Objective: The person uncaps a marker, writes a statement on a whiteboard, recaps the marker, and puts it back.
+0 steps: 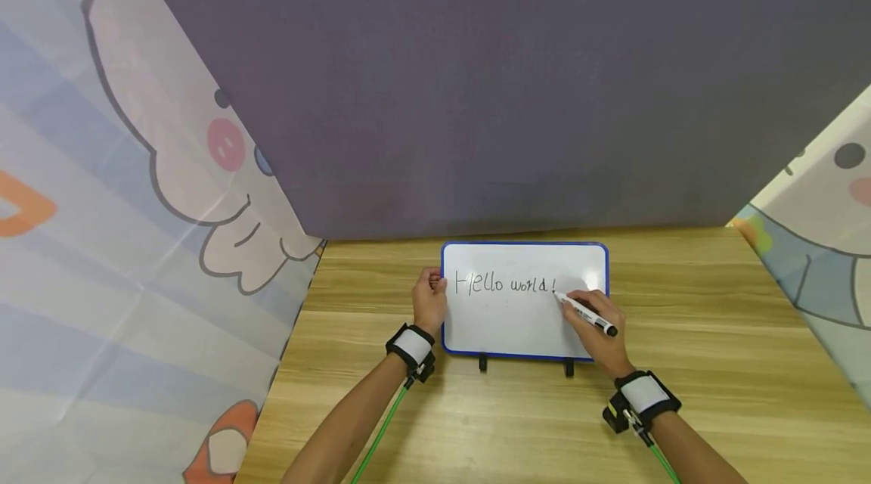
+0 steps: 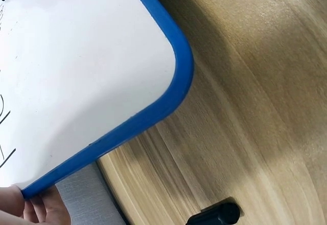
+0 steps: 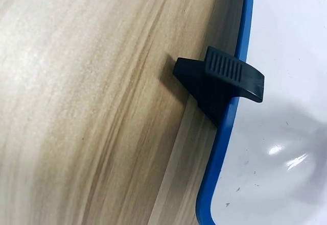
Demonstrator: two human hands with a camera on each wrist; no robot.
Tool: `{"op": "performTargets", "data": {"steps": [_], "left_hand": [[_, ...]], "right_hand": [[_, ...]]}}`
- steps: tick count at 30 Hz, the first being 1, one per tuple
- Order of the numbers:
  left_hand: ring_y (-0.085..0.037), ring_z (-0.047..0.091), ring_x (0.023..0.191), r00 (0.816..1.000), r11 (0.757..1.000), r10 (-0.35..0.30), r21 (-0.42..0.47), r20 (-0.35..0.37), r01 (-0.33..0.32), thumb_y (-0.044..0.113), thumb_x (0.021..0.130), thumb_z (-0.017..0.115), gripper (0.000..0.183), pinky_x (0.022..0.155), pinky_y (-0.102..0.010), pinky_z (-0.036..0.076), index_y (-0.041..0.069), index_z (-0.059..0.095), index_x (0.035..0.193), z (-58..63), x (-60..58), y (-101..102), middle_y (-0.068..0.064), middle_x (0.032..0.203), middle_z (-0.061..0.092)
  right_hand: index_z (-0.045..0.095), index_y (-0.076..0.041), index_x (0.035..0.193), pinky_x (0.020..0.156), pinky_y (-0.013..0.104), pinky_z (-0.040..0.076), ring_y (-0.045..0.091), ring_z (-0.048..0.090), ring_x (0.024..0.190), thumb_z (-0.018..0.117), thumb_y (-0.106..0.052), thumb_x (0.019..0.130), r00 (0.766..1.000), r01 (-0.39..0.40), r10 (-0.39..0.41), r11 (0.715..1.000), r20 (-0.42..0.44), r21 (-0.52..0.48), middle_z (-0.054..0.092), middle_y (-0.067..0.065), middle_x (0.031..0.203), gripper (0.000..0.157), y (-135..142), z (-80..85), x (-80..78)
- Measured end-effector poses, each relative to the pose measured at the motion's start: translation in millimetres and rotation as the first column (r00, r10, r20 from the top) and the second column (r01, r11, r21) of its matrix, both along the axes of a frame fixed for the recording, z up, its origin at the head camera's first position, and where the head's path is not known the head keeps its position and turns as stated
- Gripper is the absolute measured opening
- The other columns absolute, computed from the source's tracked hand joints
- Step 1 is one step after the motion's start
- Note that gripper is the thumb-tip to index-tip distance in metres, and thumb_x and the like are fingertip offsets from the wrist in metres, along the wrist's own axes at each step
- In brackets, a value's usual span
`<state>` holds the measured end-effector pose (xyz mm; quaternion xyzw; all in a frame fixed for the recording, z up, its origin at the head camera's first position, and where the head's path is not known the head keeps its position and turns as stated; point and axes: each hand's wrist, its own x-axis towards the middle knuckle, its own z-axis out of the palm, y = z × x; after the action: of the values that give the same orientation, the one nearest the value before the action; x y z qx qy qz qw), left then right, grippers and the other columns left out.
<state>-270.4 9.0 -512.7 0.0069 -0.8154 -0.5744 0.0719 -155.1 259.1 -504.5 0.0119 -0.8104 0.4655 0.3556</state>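
Observation:
A whiteboard [image 1: 517, 329] with a blue frame stands on the table, leaning back, with "Hello world!" handwritten in black across its upper part. My left hand [image 1: 429, 301] pinches its left edge, thumb on the front and fingers behind, as the left wrist view also shows at the hand's fingers [image 2: 53, 204]. A white marker [image 1: 584, 313] with a black end is held in my right hand [image 1: 602, 329], its tip at the exclamation mark. The right wrist view shows the board's lower edge [image 3: 223, 148] but not the hand or marker.
Two black feet, a left foot [image 1: 483, 362] and a right foot [image 1: 569, 367], support the board's bottom edge on the wooden table [image 1: 476, 423]. A dark grey panel [image 1: 503, 91] rises behind. Near the left hand lies a black rounded object [image 2: 217, 215]. Cartoon-print sheets [image 1: 136, 242] flank the table.

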Motion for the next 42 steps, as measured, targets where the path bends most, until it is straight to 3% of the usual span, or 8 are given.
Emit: {"op": "performTargets", "data": {"steps": [11,16,20,24,29,35,38,42], "left_hand": [[-0.025,0.059,0.087,0.999,0.998,-0.045,0.055,0.016,0.044,0.010,0.095,0.051,0.023,0.073,-0.027,0.048,-0.005,0.059,0.110,-4.1,0.3,-27.9,-0.019,0.097,0.064],[-0.027,0.059,0.087,0.999,0.989,0.034,-0.147,0.041,-0.027,0.014,0.094,0.052,0.023,0.072,-0.033,0.048,-0.002,0.061,0.108,-17.5,-6.0,-70.6,-0.016,0.096,0.063],[-0.030,0.061,0.085,0.996,0.906,0.022,-0.423,0.089,0.018,0.024,0.089,0.060,0.026,0.069,-0.041,0.049,0.002,0.063,0.102,-28.6,0.9,-88.0,-0.016,0.097,0.061],[-0.031,0.061,0.080,0.990,0.801,-0.026,-0.590,0.142,0.105,0.039,0.085,0.063,0.038,0.065,-0.042,0.048,0.004,0.062,0.098,-40.4,12.3,-91.8,-0.015,0.095,0.060],[-0.033,0.058,0.080,0.993,0.748,-0.039,-0.655,0.115,0.105,0.044,0.080,0.066,0.039,0.060,-0.041,0.046,0.006,0.060,0.087,-51.9,18.5,-87.1,-0.013,0.087,0.059],[-0.032,0.056,0.083,0.996,0.750,-0.042,-0.656,0.077,0.082,0.031,0.081,0.070,0.026,0.060,-0.042,0.047,0.007,0.058,0.080,-57.2,18.1,-83.0,-0.013,0.087,0.058],[-0.032,0.058,0.083,0.997,0.777,-0.068,-0.625,0.042,0.079,0.022,0.086,0.064,0.018,0.064,-0.043,0.049,0.005,0.060,0.087,-52.7,14.7,-82.7,-0.014,0.091,0.059],[-0.033,0.061,0.082,0.987,0.836,-0.108,-0.549,-0.118,0.026,0.017,0.092,0.057,0.017,0.069,-0.044,0.050,0.001,0.059,0.098,-32.6,6.7,-76.9,-0.018,0.093,0.060]], "right_hand": [[0.067,0.008,0.088,0.061,0.006,0.042,-0.001,0.055,0.071,0.068,0.011,0.072,1.000,0.026,-0.026,0.998,-0.003,-0.049,0.063,0.018,0.081,0.016,0.9,5.5,8.7],[0.066,0.008,0.089,0.058,0.007,0.041,-0.005,0.053,0.069,0.067,0.010,0.074,0.996,0.086,-0.086,0.994,0.003,-0.064,0.063,0.018,0.082,0.015,8.3,13.5,14.6],[0.066,0.011,0.088,0.057,0.006,0.041,-0.006,0.054,0.068,0.067,0.010,0.073,0.994,0.100,-0.102,0.991,-0.022,-0.083,0.062,0.020,0.081,0.014,15.0,15.9,17.3],[0.066,0.011,0.087,0.058,0.005,0.041,-0.006,0.055,0.068,0.067,0.012,0.072,0.994,0.098,-0.102,0.991,-0.037,-0.094,0.060,0.022,0.080,0.015,13.4,16.4,20.0],[0.067,0.010,0.088,0.058,0.006,0.042,-0.005,0.055,0.070,0.067,0.011,0.073,0.998,0.063,-0.065,0.993,-0.022,-0.105,0.061,0.021,0.082,0.015,6.9,14.3,21.3],[0.067,0.011,0.088,0.058,0.007,0.042,-0.003,0.056,0.070,0.067,0.013,0.072,0.998,0.029,-0.035,0.994,-0.051,-0.106,0.062,0.022,0.082,0.016,2.5,11.6,19.8],[0.067,0.010,0.088,0.059,0.007,0.042,-0.003,0.056,0.070,0.068,0.011,0.072,0.998,0.047,-0.051,0.994,-0.042,-0.104,0.063,0.021,0.082,0.016,2.4,13.2,19.8],[0.068,0.008,0.091,0.059,0.008,0.042,-0.002,0.055,0.071,0.069,0.008,0.074,0.999,0.048,-0.051,0.994,-0.020,-0.098,0.064,0.020,0.083,0.017,0.5,20.0,17.7]]}}
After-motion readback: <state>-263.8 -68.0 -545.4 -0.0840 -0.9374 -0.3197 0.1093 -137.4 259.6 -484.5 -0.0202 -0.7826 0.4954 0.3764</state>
